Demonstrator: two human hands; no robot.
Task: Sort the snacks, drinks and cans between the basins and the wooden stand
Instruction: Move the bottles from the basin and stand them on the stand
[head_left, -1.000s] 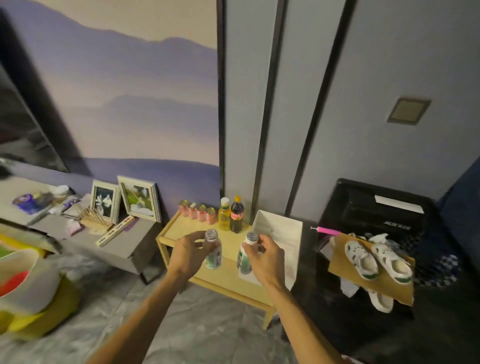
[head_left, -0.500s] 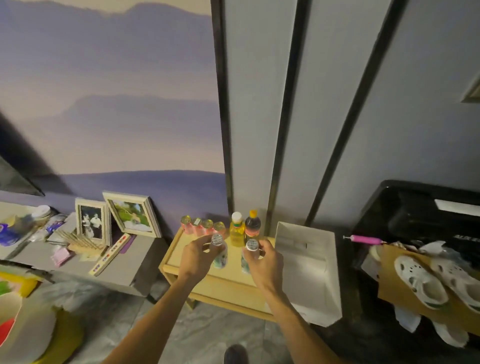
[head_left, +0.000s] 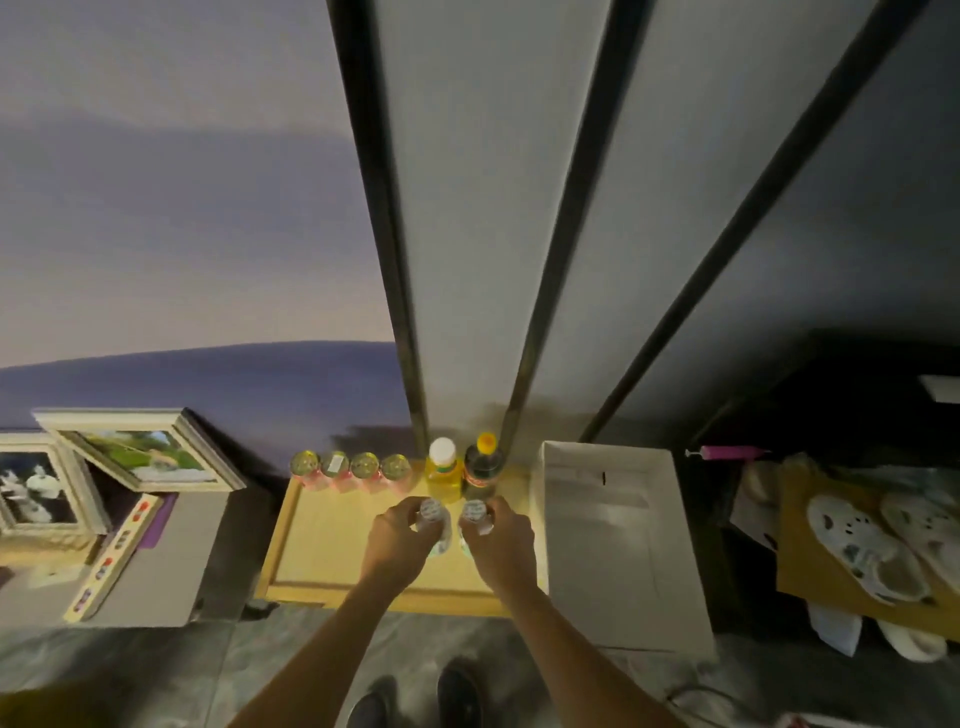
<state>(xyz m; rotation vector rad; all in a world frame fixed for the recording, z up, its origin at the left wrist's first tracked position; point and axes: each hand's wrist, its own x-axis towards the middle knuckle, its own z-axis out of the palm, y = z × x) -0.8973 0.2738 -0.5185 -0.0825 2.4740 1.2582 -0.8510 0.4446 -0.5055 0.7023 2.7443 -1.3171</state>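
At the far left, against a purple wall, we see two framed pictures (head_left: 140, 457) leaning on a grey cabinet (head_left: 171, 566). Next comes the low wooden counter (head_left: 322, 545), where the drinks stand. Along its back edge runs a row of four small pink cans (head_left: 350, 466). Then come a yellow bottle (head_left: 443, 473) with a white cap and a dark bottle (head_left: 483, 467) with a yellow cap, side by side. Just in front of these two, our left hand (head_left: 397, 540) curls its fingers around a small clear bottle (head_left: 431, 512). Our right hand (head_left: 501, 543) grasps a matching bottle (head_left: 474, 512) just beside it. Both are upright; we cannot tell whether they rest on the counter. To the right sits an open white box (head_left: 618, 545), and beyond it white shoes (head_left: 872, 551) on cardboard.
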